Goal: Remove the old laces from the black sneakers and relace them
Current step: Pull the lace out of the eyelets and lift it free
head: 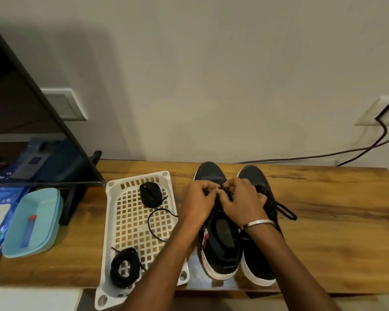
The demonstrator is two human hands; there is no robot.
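Note:
Two black sneakers with white soles stand side by side on the wooden table, toes toward the wall: the left sneaker [218, 243] and the right sneaker [259, 261]. My left hand [198, 203] and my right hand [243, 200] meet over the left sneaker's eyelets, both pinching a black lace [225, 190]. The right sneaker's lace loop [285, 212] hangs out over the table to the right. A silver bangle sits on my right wrist.
A white perforated tray [130, 223] left of the shoes holds two coiled black laces [151, 195] [124, 268] and a loose lace strand. Further left lie a teal box [32, 221], blue packets and a dark monitor [38, 131]. A cable [323, 154] runs along the wall.

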